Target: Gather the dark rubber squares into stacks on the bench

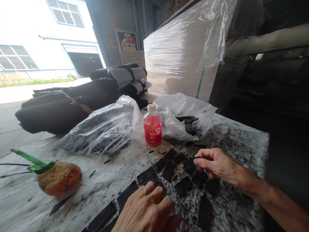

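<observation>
Several flat black strips (pixel 169 167) lie scattered on the stained white table (pixel 241 138) in front of me. My left hand (pixel 147 209) rests palm down near the table's front edge, fingers together, over a row of longer black strips (pixel 125 195). My right hand (pixel 214 162) reaches in from the right, its thumb and forefinger pinched on the edge of a small black piece (pixel 190 164) in the pile.
A red-labelled drink bottle (pixel 153 125) stands behind the pile. Two clear plastic bags of black pieces (pixel 106 129) (pixel 185 116) flank it. A glue bottle with a green nozzle (pixel 55 175) lies at left. A film-wrapped pallet (pixel 183 51) and black bundles (pixel 72 103) stand behind.
</observation>
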Tool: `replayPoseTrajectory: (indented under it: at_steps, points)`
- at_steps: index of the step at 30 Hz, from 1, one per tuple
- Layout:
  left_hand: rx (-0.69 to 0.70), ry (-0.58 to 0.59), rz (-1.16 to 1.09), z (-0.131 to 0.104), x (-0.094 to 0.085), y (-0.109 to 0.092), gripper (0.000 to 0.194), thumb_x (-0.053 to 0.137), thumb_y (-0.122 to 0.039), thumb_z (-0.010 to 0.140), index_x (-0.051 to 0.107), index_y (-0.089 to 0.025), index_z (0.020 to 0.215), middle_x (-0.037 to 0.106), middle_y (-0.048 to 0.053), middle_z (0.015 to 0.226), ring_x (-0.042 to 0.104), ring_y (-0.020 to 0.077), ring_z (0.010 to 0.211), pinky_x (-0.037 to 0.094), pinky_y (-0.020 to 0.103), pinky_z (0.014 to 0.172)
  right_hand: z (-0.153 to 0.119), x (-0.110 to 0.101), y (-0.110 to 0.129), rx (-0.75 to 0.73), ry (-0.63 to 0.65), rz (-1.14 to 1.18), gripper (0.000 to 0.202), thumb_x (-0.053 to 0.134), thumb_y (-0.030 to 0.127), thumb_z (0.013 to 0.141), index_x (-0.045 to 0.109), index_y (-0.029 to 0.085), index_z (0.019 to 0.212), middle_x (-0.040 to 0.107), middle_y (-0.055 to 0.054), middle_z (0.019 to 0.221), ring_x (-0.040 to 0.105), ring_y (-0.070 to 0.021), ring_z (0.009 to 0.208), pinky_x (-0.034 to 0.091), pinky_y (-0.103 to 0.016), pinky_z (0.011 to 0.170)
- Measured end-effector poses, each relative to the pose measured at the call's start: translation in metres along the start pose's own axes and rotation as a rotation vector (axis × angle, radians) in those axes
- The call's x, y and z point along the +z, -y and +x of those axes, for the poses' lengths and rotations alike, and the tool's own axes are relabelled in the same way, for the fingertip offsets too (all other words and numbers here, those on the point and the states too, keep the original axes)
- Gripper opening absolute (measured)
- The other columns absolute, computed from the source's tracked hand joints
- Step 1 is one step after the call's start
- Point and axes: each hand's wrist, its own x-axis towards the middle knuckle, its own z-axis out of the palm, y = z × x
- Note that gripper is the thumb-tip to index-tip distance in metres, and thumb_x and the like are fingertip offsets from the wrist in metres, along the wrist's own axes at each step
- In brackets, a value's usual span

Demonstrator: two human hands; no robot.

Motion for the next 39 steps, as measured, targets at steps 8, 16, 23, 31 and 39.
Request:
replayPoseTrajectory:
  at_steps: [8,16,23,31,39]
  points:
    - [0.0,-0.241,0.237,0.024,0.015,0.024,0.038,0.049,-0.037,0.084,0.047,-0.035,0.122,0.056,0.005,0.103,0.049,0.0238,0.088,0.042,0.039,0.074,0.035,0.004,0.003,-0.002,0.018,-0.183,0.02,0.058,0.031,0.075,0.06,0.017,0.06,0.053,0.005,0.052,0.041,-0.0075,0.045,0.027,-0.02,0.043]
    - [0.039,-0.271,0.323,0.04,0.024,0.029,0.048,0.052,-0.051,0.081,0.046,-0.032,0.124,0.054,0.005,0.099,0.046,0.0233,0.087,0.038,0.039,0.077,0.043,0.01,-0.002,0.014,0.021,-0.271,0.023,0.055,0.035,0.076,0.059,0.017,0.062,0.051,0.004,0.056,0.044,-0.0104,0.053,0.03,-0.021,0.047]
    - [-0.024,-0.235,0.283,0.044,0.027,0.028,0.051,0.055,-0.056,0.077,0.048,-0.032,0.122,0.055,0.004,0.097,0.046,0.0234,0.087,0.038,0.039,0.079,0.044,0.014,-0.004,0.019,0.016,-0.309,0.023,0.053,0.037,0.078,0.06,0.018,0.066,0.051,0.004,0.058,0.044,-0.0115,0.056,0.032,-0.023,0.051]
    - [-0.036,-0.244,0.226,0.053,0.026,0.033,0.058,0.046,-0.063,0.078,0.049,-0.028,0.123,0.057,0.008,0.103,0.047,0.0267,0.093,0.039,0.043,0.083,0.042,0.016,-0.002,0.018,-0.014,-0.354,0.025,0.053,0.038,0.078,0.06,0.019,0.063,0.053,0.004,0.057,0.047,-0.0124,0.057,0.032,-0.024,0.051]
    - [-0.018,-0.222,0.194,0.055,0.018,0.031,0.053,0.048,-0.061,0.077,0.055,-0.025,0.116,0.058,0.009,0.104,0.049,0.0267,0.094,0.043,0.042,0.082,0.043,0.012,0.002,0.008,-0.07,-0.406,0.019,0.053,0.034,0.077,0.06,0.02,0.066,0.057,0.005,0.06,0.052,-0.0124,0.058,0.034,-0.023,0.052]
